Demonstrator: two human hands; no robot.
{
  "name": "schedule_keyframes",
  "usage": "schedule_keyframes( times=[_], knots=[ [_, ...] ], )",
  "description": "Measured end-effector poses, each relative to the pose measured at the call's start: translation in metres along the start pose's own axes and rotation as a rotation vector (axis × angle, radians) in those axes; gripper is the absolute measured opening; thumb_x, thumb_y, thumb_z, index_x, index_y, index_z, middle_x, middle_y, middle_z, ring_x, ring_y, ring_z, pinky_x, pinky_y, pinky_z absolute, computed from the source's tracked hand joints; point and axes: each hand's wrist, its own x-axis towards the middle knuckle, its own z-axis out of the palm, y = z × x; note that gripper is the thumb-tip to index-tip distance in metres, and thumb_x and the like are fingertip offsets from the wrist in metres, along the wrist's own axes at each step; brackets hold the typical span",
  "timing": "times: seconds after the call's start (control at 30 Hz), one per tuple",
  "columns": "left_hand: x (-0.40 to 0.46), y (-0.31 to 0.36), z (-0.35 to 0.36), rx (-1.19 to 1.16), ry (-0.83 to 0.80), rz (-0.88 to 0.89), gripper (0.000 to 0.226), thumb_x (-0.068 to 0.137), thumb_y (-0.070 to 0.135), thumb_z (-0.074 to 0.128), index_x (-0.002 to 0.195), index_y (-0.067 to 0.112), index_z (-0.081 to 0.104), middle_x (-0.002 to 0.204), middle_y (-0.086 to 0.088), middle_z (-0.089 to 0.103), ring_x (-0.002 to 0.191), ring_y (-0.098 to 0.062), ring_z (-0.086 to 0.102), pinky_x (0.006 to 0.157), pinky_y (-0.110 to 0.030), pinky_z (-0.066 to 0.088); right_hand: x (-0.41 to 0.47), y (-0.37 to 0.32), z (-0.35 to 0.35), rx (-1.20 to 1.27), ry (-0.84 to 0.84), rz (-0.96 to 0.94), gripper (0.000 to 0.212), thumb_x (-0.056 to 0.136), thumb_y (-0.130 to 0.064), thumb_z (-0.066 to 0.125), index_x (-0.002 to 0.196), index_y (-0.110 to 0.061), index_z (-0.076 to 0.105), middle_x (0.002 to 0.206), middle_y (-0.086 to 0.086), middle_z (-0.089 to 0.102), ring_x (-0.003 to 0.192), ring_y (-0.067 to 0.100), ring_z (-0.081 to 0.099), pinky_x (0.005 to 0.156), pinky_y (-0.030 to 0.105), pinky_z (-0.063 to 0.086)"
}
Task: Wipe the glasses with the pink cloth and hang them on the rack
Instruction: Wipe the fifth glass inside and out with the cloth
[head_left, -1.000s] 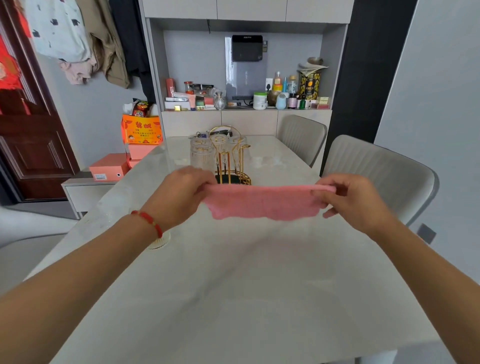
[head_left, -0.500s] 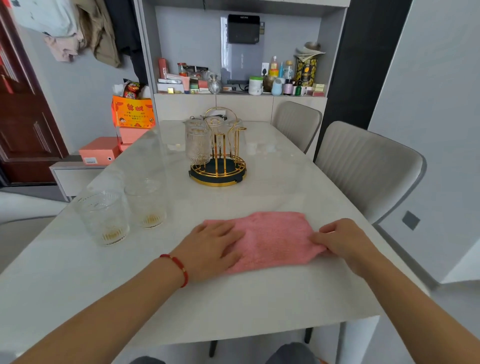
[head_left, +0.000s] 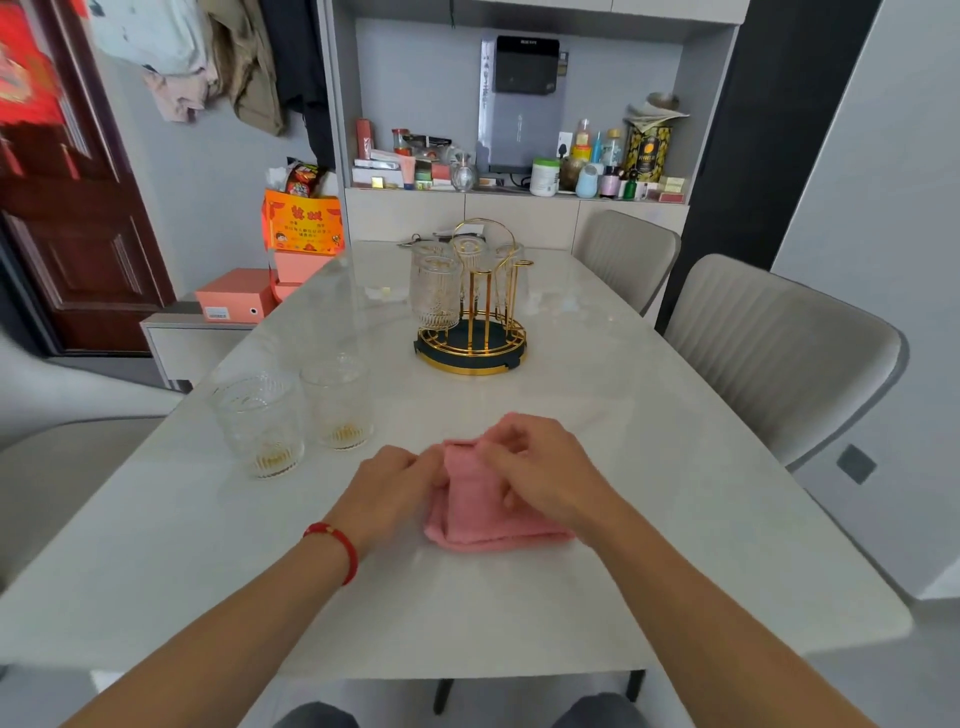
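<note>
On the pale table (head_left: 519, 613), reading from left to right. Farthest left of the hands stand two upright ribbed glasses: the nearer glass (head_left: 260, 423) and, just beside it on its right, the farther glass (head_left: 338, 402); both rest on the tabletop, apart from the hands and cloth. The left hand (head_left: 387, 493), with a red bracelet (head_left: 335, 548) at its wrist, lies at the left edge of the pink cloth (head_left: 480, 509), its fingertips curled onto the cloth's upper left corner and pinching it. The cloth lies on the table folded into a narrow stack of layers, directly between and beneath the two hands. The right hand (head_left: 540, 475) rests on top of the cloth's right portion, fingers bent and gripping a fold near the cloth's upper edge, close to the left fingertips. Beyond the hands, well apart from them toward the far end of the table, stands the gold wire rack (head_left: 472, 332) on a dark round base, with hung glasses (head_left: 436, 288) inverted on its left-hand posts; how many glasses hang there cannot be told exactly. To the right of the hands, beside the table's edge, are two grey chairs (head_left: 779, 353).
</note>
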Motion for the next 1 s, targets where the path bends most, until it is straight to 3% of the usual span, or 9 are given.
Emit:
schedule_keyframes(
  times=[0.1,0.2,0.33,0.43,0.57,0.7,0.83,0.93,1.0],
  knots=[
    [0.003,0.009,0.001,0.071,-0.034,-0.051,0.047,0.09,0.054,0.058,0.063,0.016,0.056,0.059,0.002,0.05,0.057,-0.017,0.046,0.056,-0.029,0.033,0.008,0.014,-0.015,-0.172,0.242,0.089,0.011,0.092,-0.028,0.058,0.09,-0.026,0.069,0.091,-0.007,0.071,0.083,0.015,0.067,0.073,0.029,0.05],
    [0.005,0.021,0.011,0.208,-0.081,-0.055,0.047,0.091,0.046,0.065,0.057,0.02,0.046,0.051,0.006,0.046,0.051,-0.013,0.047,0.052,-0.025,0.035,0.005,0.032,-0.031,-0.432,0.22,0.258,0.016,0.092,-0.03,0.057,0.094,-0.02,0.068,0.092,0.0,0.068,0.087,0.023,0.064,0.076,0.033,0.051],
    [0.009,0.025,0.022,0.372,-0.114,0.005,0.039,0.089,0.035,0.068,0.057,0.017,0.054,0.055,0.002,0.052,0.059,-0.021,0.058,0.06,-0.033,0.052,-0.001,0.046,-0.028,-0.464,0.17,0.278,0.027,0.092,-0.042,0.057,0.107,-0.021,0.067,0.105,0.0,0.07,0.096,0.023,0.065,0.088,0.04,0.055],
    [0.011,0.028,0.015,0.226,-0.136,-0.021,0.025,0.089,0.02,0.067,0.065,0.018,0.059,0.065,-0.001,0.054,0.065,-0.019,0.057,0.064,-0.033,0.05,0.005,0.05,-0.026,-0.493,0.186,0.211,0.041,0.093,-0.048,0.056,0.128,-0.026,0.057,0.119,0.0,0.066,0.105,0.023,0.063,0.09,0.038,0.053],
    [0.011,0.026,-0.003,0.082,-0.123,-0.082,0.011,0.09,0.018,0.073,0.087,0.014,0.063,0.098,-0.001,0.065,0.086,-0.016,0.06,0.071,-0.028,0.049,0.028,0.049,-0.021,-0.446,0.099,-0.046,0.04,0.1,-0.034,0.054,0.14,-0.032,0.05,0.14,-0.002,0.053,0.12,0.019,0.055,0.102,0.039,0.049],
    [0.008,0.028,-0.01,0.376,-0.158,-0.085,0.039,0.092,0.033,0.071,0.12,0.015,0.05,0.108,-0.003,0.061,0.097,-0.022,0.063,0.082,-0.035,0.055,0.042,0.054,-0.009,-0.727,-0.084,-0.076,0.042,0.105,-0.042,0.037,0.145,-0.037,0.047,0.151,-0.007,0.045,0.137,0.022,0.037,0.11,0.047,0.034],
    [0.025,0.041,0.012,0.618,-0.046,0.263,0.051,0.099,0.028,0.056,0.147,0.017,0.043,0.147,-0.009,0.048,0.134,-0.027,0.044,0.11,-0.044,0.043,0.036,0.06,-0.001,-0.713,0.046,-0.014,0.049,0.105,-0.048,0.032,0.148,-0.027,0.042,0.15,0.001,0.045,0.135,0.025,0.037,0.107,0.048,0.032],
    [0.048,0.051,0.023,0.661,-0.331,0.285,0.076,0.1,0.034,0.063,0.162,0.019,0.022,0.166,-0.007,0.03,0.152,-0.027,0.029,0.124,-0.046,0.029,0.019,0.057,-0.006,-0.721,0.24,0.128,0.056,0.098,-0.063,0.032,0.114,-0.019,0.061,0.118,0.005,0.061,0.114,0.028,0.051,0.096,0.045,0.043],
    [0.063,0.056,0.023,0.687,-0.442,0.245,0.087,0.096,0.036,0.07,0.164,0.02,0.018,0.165,-0.008,0.032,0.15,-0.03,0.033,0.122,-0.044,0.033,0.007,0.052,-0.008,-0.734,0.11,0.157,0.048,0.092,-0.065,0.04,0.092,-0.021,0.06,0.099,0.001,0.062,0.1,0.026,0.055,0.086,0.041,0.045]
  ],
)
